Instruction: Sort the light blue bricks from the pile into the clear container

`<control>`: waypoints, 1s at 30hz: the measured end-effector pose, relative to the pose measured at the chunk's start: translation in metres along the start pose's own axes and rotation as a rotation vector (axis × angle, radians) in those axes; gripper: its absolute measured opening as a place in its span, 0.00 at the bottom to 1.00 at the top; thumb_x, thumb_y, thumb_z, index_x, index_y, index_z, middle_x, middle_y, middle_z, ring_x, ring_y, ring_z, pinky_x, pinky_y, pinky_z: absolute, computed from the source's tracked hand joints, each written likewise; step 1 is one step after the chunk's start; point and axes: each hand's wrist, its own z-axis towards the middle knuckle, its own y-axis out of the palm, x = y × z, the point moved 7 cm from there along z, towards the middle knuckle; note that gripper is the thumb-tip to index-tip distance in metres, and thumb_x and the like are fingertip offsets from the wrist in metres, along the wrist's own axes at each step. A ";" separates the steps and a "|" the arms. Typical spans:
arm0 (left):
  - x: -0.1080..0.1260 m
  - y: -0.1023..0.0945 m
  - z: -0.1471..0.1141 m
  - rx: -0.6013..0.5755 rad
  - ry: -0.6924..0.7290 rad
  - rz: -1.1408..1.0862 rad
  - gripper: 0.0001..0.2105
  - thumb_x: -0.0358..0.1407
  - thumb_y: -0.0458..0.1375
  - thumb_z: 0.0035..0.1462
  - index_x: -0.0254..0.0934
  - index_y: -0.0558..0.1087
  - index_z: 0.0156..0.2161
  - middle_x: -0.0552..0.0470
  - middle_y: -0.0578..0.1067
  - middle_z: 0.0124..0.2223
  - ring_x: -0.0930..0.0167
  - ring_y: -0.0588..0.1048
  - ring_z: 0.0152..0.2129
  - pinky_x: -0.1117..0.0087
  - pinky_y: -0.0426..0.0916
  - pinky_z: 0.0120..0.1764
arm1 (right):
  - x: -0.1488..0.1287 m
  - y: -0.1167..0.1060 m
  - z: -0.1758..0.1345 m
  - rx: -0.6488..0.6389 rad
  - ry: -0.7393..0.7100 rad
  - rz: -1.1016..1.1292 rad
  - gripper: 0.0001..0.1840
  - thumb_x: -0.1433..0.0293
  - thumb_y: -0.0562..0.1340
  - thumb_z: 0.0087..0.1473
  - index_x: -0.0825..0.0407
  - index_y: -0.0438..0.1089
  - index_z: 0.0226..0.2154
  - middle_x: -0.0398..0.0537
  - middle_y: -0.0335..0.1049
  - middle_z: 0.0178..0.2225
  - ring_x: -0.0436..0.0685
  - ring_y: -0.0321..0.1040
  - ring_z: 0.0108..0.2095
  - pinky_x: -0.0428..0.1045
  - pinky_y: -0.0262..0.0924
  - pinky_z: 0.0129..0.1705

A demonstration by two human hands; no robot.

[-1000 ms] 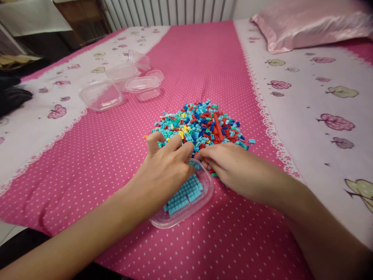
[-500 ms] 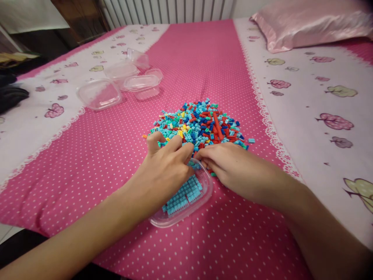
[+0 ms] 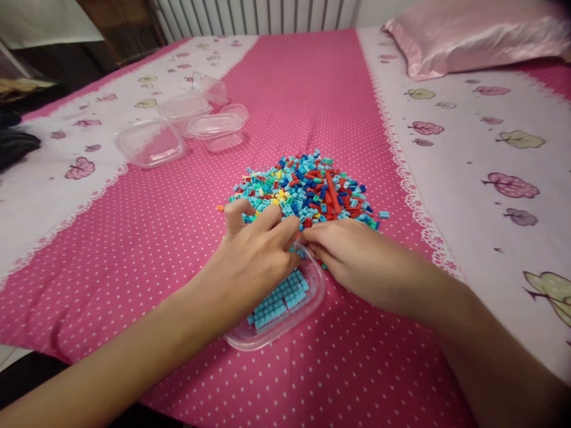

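Where the left hand (image 3: 261, 252) overhangs, a tub (image 3: 308, 307) holds turquoise bricks (image 3: 281, 302).

Our tightest spot was at the far end of the clear container (image 3: 317, 300), where the left hand (image 3: 263, 241) and right hand (image 3: 350, 249) came so close that we saw hardly a gap to slip through. Just beyond them, the heap of bricks (image 3: 307, 184) blocked a low path forward, a long red bar (image 3: 332, 191) lying on it. To the left we had a broad open lane of dotted sheet (image 3: 147, 238), reaching up to a cluster of clear tubs (image 3: 151, 145). Rightward, past one loose blue brick (image 3: 383, 214), we had open bedding as far as the pillow (image 3: 477, 38). Between the forearms, bare sheet lay on our side of the container.
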 end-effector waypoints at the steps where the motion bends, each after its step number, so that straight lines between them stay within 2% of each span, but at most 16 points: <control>1: 0.001 -0.001 0.001 0.007 0.005 0.010 0.07 0.34 0.67 0.61 0.42 0.78 0.30 0.52 0.69 0.31 0.64 0.65 0.32 0.56 0.55 0.40 | 0.000 0.000 0.000 -0.004 0.003 0.000 0.15 0.77 0.51 0.63 0.51 0.67 0.28 0.48 0.76 0.33 0.54 0.69 0.33 0.50 0.50 0.34; 5: 0.005 -0.003 0.004 0.036 0.029 0.063 0.11 0.31 0.64 0.62 0.40 0.77 0.26 0.52 0.68 0.30 0.63 0.66 0.34 0.55 0.55 0.44 | 0.000 -0.002 0.000 0.013 0.019 -0.021 0.14 0.77 0.51 0.64 0.52 0.67 0.29 0.50 0.77 0.34 0.54 0.68 0.34 0.50 0.49 0.34; 12: 0.008 -0.002 0.004 0.031 0.042 0.077 0.10 0.29 0.67 0.58 0.44 0.77 0.27 0.53 0.71 0.32 0.61 0.66 0.36 0.53 0.50 0.50 | -0.002 -0.001 0.000 -0.012 0.015 -0.040 0.14 0.77 0.52 0.63 0.52 0.65 0.27 0.51 0.75 0.33 0.53 0.65 0.32 0.50 0.46 0.33; 19: 0.008 -0.002 0.004 0.040 0.050 0.072 0.12 0.27 0.62 0.61 0.43 0.76 0.27 0.52 0.71 0.32 0.61 0.66 0.36 0.53 0.50 0.49 | -0.006 -0.004 0.000 -0.006 0.021 -0.053 0.14 0.78 0.52 0.62 0.52 0.63 0.26 0.49 0.73 0.31 0.52 0.62 0.30 0.50 0.45 0.31; 30: 0.008 -0.003 0.003 0.047 0.059 0.153 0.11 0.28 0.65 0.56 0.41 0.73 0.25 0.54 0.69 0.30 0.63 0.66 0.35 0.54 0.54 0.46 | -0.003 -0.001 0.001 -0.016 0.035 -0.092 0.15 0.78 0.51 0.62 0.52 0.61 0.25 0.49 0.72 0.31 0.52 0.61 0.30 0.51 0.45 0.32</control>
